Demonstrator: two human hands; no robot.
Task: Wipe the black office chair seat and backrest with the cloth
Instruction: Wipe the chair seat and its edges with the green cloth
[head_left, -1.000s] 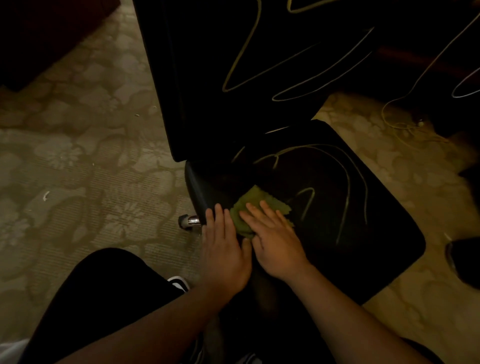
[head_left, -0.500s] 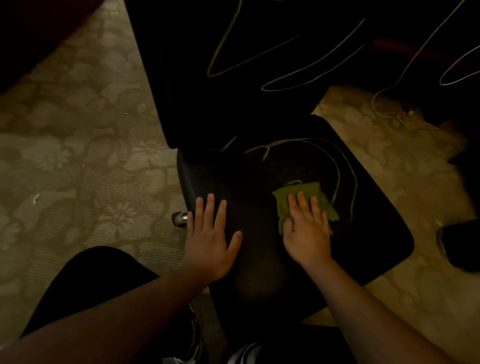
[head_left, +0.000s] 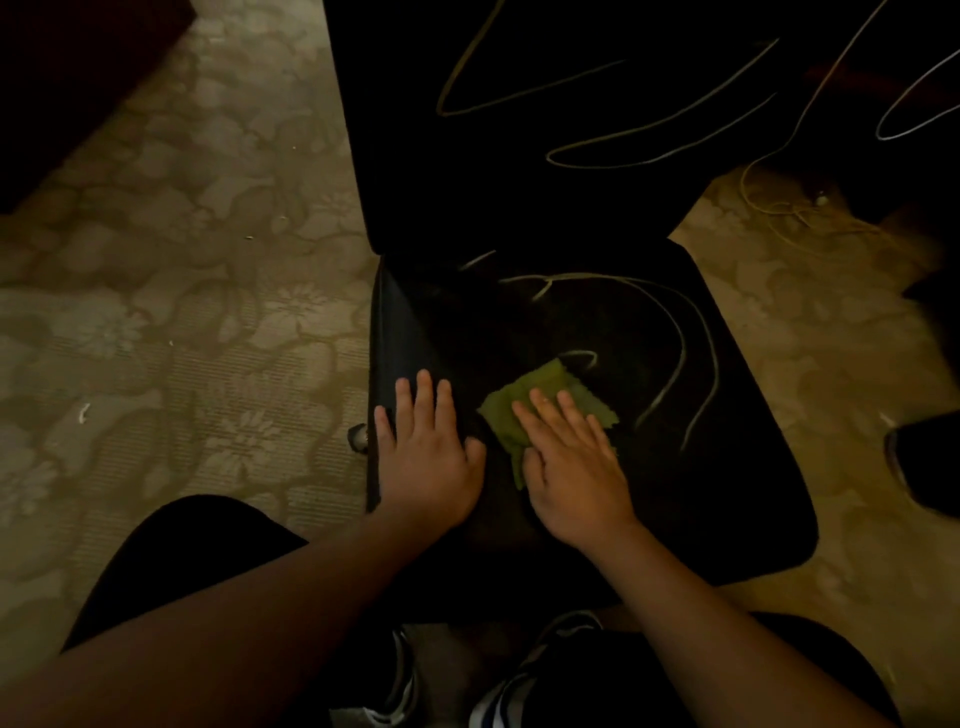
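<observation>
Head view shows the left hand (head_left: 423, 457) flat and spread on the black seat (head_left: 701, 493), holding nothing. Just beside it, the right hand (head_left: 574, 467) presses the green cloth (head_left: 524, 410) flat against the seat, fingers extended. Beyond rises the backrest (head_left: 519, 171), marked with pale scribbles.

The black leather-like office chair seat (head_left: 701, 467) looks smooth, faintly glossy. The small green woven cloth (head_left: 524, 410) is matt with pinked edges. The beige floral carpet (head_left: 182, 312) looks ribbed.

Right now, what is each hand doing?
Left hand: open, flat on the black chair seat, holding nothing.
Right hand: open, flat, pressing the green cloth.
</observation>
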